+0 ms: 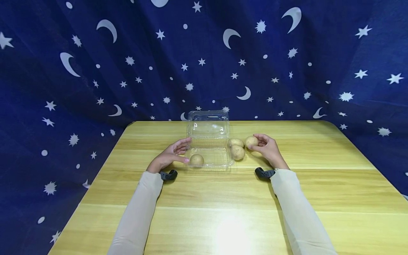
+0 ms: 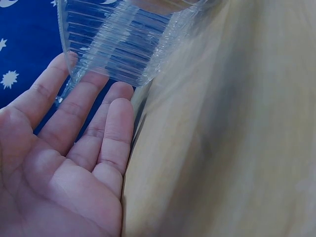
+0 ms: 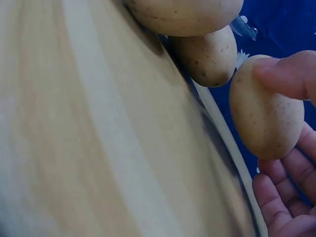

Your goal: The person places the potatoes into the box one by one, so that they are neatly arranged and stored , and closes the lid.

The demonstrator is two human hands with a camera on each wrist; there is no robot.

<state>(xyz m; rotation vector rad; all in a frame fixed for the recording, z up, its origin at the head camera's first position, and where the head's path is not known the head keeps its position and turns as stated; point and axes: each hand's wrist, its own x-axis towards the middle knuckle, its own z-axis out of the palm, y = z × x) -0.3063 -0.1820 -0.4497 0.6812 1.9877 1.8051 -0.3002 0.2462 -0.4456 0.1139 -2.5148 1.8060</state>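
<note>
A clear plastic clamshell box stands on the table with its lid raised at the back. One potato lies in its front left corner. My left hand is at the box's left side. In the left wrist view its fingers are extended, fingertips at the ribbed plastic wall. Between thumb and fingers, my right hand pinches a potato, held just above the table. Two more potatoes, one nearer and one behind, lie against the box's right side.
The light wooden table reaches to a dark blue curtain with stars and moons behind it. Black wrist devices sit at both wrists, below the hands.
</note>
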